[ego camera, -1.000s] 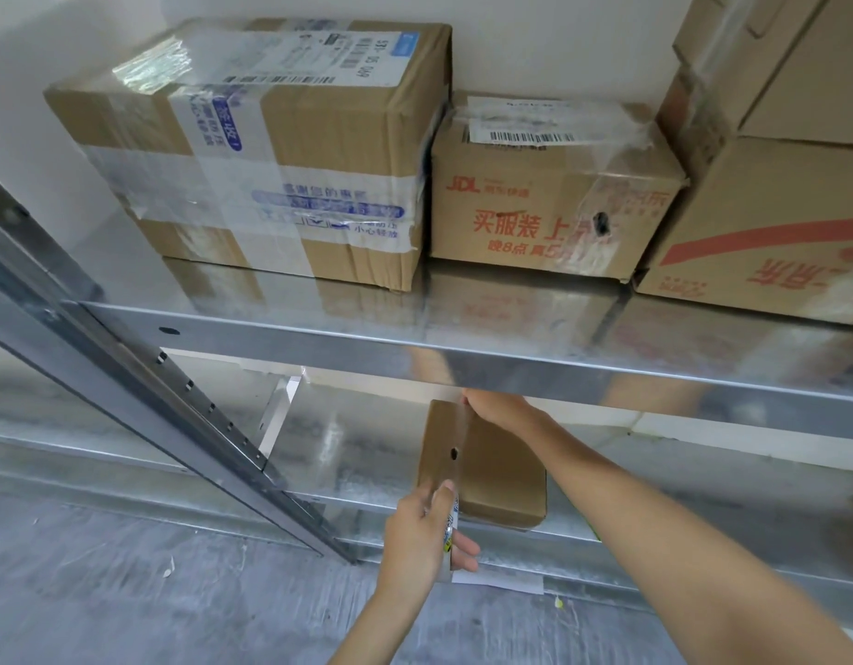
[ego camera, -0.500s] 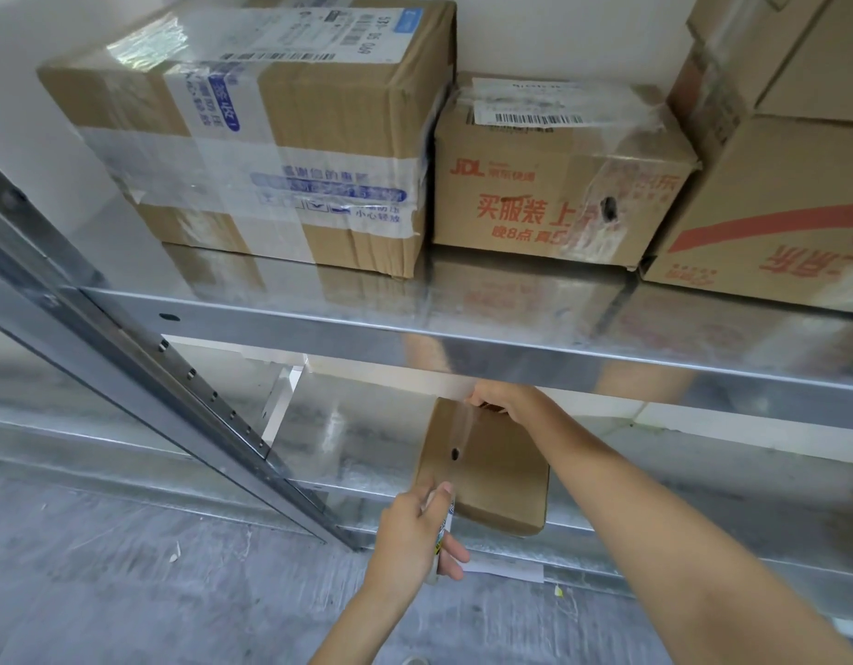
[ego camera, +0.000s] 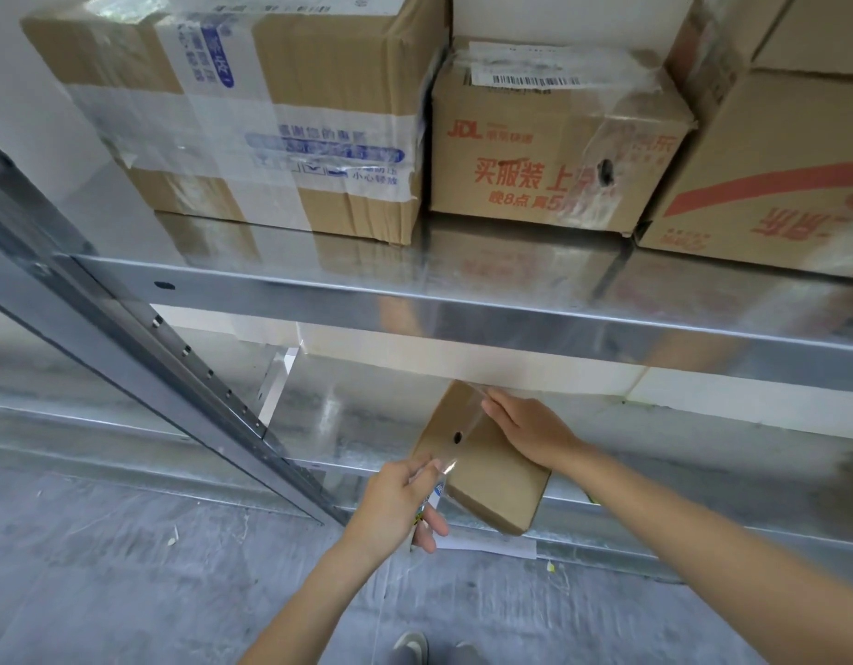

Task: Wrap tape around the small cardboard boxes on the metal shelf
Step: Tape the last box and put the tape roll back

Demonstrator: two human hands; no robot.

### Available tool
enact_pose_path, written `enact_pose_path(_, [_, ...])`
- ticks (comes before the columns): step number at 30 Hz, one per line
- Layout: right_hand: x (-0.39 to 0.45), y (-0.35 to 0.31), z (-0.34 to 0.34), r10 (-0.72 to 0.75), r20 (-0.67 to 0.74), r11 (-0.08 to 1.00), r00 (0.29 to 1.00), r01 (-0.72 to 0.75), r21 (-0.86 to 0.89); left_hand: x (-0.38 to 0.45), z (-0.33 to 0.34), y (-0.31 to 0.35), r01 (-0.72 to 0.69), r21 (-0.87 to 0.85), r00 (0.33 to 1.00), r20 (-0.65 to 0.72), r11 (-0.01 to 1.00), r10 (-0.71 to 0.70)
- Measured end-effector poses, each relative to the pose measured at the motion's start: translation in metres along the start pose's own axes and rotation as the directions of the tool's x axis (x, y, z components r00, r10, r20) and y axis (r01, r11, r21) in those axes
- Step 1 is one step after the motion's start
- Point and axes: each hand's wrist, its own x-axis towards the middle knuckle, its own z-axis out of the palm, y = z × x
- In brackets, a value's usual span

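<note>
A small flat brown cardboard box [ego camera: 491, 487] with a dark hole in its top lies on the lower metal shelf [ego camera: 347, 424], its near corner overhanging the shelf edge. A strip of clear tape [ego camera: 462, 434] runs along the box's top from far end to near end. My left hand [ego camera: 395, 506] grips a tape roll [ego camera: 431, 501] at the box's near left corner. My right hand [ego camera: 525, 424] lies on the box's far end, fingers straight, pressing the tape down.
The upper shelf [ego camera: 462, 300] carries a large taped box [ego camera: 280, 112], a JDL-printed box [ego camera: 549, 151] and stacked boxes [ego camera: 779, 175] at the right. A slanted perforated metal upright [ego camera: 175, 357] stands to the left. A white paper slip [ego camera: 486, 547] lies by the lower shelf's front edge. Grey floor lies below.
The box has turned a little, its near end swinging right. My right hand has slid down from the box's far edge onto its top. My left hand still holds the roll at the near end.
</note>
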Motion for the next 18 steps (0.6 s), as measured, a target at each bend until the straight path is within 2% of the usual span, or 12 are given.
enact_pose_path(2, [0.0, 0.005, 0.002, 0.054, 0.007, 0.998, 0.999, -0.054, 0.016, 0.001, 0.0, 0.001, 0.0, 0.018, 1.0, 0.007, 1.0, 0.0])
enact_pose_path(4, [0.006, 0.0, -0.001, 0.084, 0.011, 0.991, 0.996, -0.084, 0.103, 0.005, -0.003, 0.004, 0.009, 0.043, 1.0, 0.006, 0.999, -0.009])
enact_pose_path(6, [0.01, -0.005, -0.007, 0.108, 0.072, 0.983, 0.992, -0.117, 0.139, 0.008, -0.006, 0.007, 0.02, 0.081, 1.0, 0.008, 0.997, -0.021])
enact_pose_path(8, [0.008, -0.004, -0.012, 0.091, 0.103, 0.996, 0.99, -0.089, -0.025, 0.008, -0.006, 0.009, 0.031, 0.105, 0.999, 0.015, 0.994, -0.032])
enact_pose_path(10, [-0.002, -0.008, -0.015, -0.031, 0.073, 0.979, 0.997, 0.045, -0.201, 0.007, -0.007, 0.009, 0.032, 0.125, 0.999, 0.019, 0.992, -0.034])
enact_pose_path(12, [-0.016, -0.016, -0.015, -0.152, 0.117, 0.958, 0.981, 0.175, -0.225, 0.008, -0.007, 0.009, 0.031, 0.126, 0.999, 0.024, 0.992, -0.035])
enact_pose_path(15, [-0.034, -0.024, -0.006, -0.142, 0.253, 0.903, 0.957, 0.23, -0.362, 0.007, -0.007, 0.009, 0.024, 0.106, 0.999, 0.032, 0.994, -0.028])
enact_pose_path(18, [-0.04, -0.029, 0.011, -0.208, 0.245, 0.824, 0.947, 0.304, -0.479, 0.007, -0.007, 0.006, 0.019, 0.1, 0.999, 0.029, 0.995, -0.022])
